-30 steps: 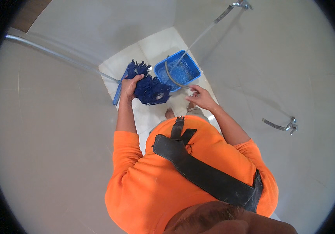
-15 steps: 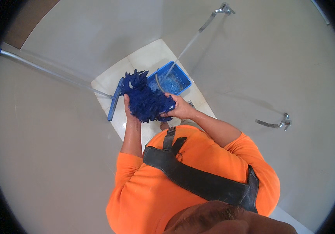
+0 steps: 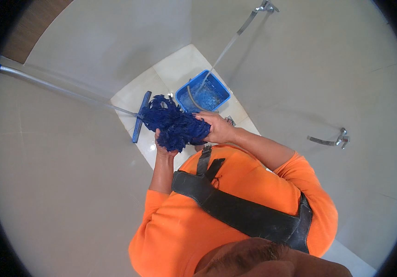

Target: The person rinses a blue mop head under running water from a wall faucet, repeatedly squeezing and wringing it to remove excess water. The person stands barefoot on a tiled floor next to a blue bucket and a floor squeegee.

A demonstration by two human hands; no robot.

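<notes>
A dark blue mop head with shaggy strands is held between my two hands, in front of my body. My left hand grips its near left side, with the strands covering most of the fingers. The right hand is closed round its right end. Just beyond the mop head stands a blue bucket with a handle, and a stream of water runs into it from the upper tap. The water inside looks churned up.
A floor squeegee with a long metal pole leans against the left wall. The upper tap and a second tap stick out from the right wall. Pale tiles cover the floor, and my foot shows partly beneath the mop head.
The mop head has come down slightly and looks more bunched together. My left hand has shifted nearer to me and to the right. More of the bucket shows.
</notes>
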